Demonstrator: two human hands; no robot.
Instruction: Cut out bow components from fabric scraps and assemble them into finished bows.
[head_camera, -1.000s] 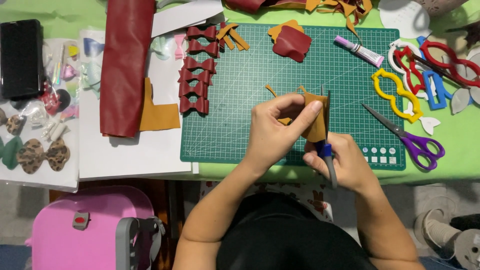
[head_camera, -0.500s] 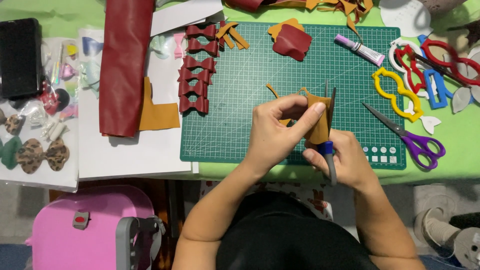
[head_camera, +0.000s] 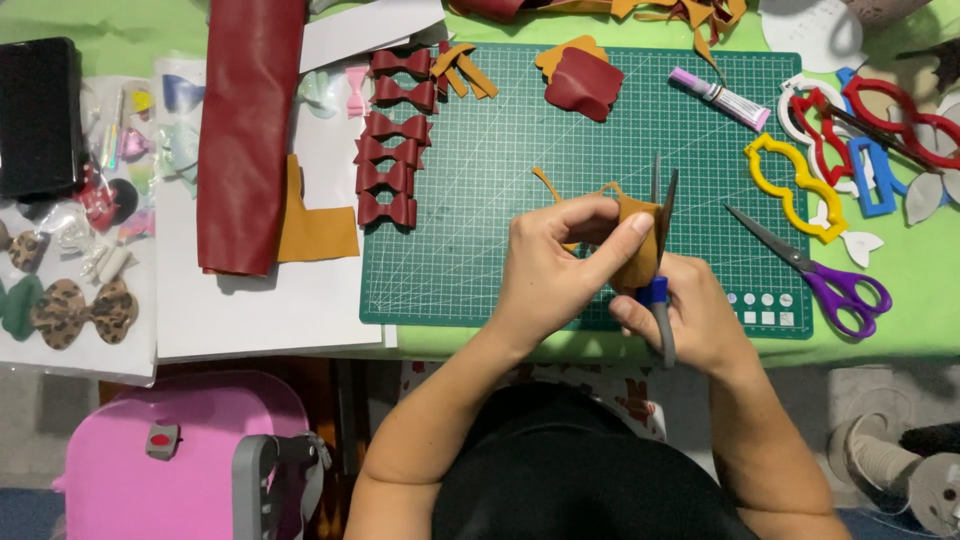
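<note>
My left hand (head_camera: 556, 262) pinches a small mustard-brown leather piece (head_camera: 637, 240) over the green cutting mat (head_camera: 500, 150). My right hand (head_camera: 700, 318) grips blue-and-grey scissors (head_camera: 659, 290) whose blades stick up and straddle the piece's right edge. Thin mustard offcut strips (head_camera: 548, 183) curl off the piece's left side. Both hands are close together near the mat's front edge.
Several dark red leather bows (head_camera: 390, 150) line the mat's left side, beside a dark red leather roll (head_camera: 245, 130). Purple-handled scissors (head_camera: 820, 275) and yellow, red and blue plastic templates (head_camera: 800, 185) lie to the right. A pink case (head_camera: 170, 460) stands below the table.
The scissor blades have spread a little wider at the piece's edge. My hands have barely shifted.
</note>
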